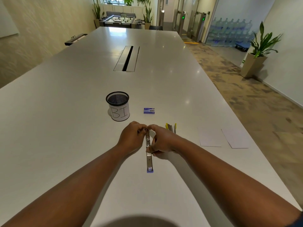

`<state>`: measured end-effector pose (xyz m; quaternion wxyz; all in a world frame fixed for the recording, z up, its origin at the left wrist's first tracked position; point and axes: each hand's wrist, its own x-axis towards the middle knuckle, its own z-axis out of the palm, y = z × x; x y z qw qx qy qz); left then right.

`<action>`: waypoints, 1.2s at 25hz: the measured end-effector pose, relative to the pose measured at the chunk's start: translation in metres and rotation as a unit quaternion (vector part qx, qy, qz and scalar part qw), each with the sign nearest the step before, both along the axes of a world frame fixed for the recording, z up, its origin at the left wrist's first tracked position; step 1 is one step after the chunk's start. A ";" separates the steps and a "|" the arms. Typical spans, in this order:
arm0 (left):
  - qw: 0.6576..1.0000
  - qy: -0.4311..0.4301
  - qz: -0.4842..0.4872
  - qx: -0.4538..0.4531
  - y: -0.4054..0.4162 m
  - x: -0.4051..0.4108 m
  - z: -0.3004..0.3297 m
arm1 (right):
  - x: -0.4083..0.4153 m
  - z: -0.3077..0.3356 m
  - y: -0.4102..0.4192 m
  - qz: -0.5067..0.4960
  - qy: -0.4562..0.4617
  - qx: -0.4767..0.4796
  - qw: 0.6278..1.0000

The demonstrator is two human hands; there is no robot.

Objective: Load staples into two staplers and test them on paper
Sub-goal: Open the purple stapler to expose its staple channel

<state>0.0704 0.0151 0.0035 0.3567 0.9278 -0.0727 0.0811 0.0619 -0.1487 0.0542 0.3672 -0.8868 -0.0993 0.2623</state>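
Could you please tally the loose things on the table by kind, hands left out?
Staplers: 2, the opened purple stapler gripped by the left hand and right hand, and the yellow stapler
Staple box: 1
Paper sheets: 2
Mesh cup: 1
Total: 6

A black mesh cup (117, 105) labelled "BI" stands on the white table (65, 112); potted plant (257, 53) beyond.

A shiny metal stapler (148, 151) with a purple plastic tip lies on a glossy white counter (65, 112), near a black wire-mesh cup (117, 102) and matt paper sheets (209, 136).
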 end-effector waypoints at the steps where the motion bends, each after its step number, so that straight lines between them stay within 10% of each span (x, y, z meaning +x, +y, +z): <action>1: 1.000 0.002 0.000 -0.002 0.000 0.000 0.000 | 0.001 0.000 0.000 -0.009 0.014 0.016 1.000; 14: 1.000 -0.008 -0.027 0.007 0.002 -0.003 0.000 | -0.004 -0.001 0.000 0.024 -0.089 -0.069 0.993; 30: 0.999 -0.009 0.003 -0.031 -0.003 -0.003 0.001 | -0.031 -0.027 -0.002 -0.014 -0.222 0.068 0.973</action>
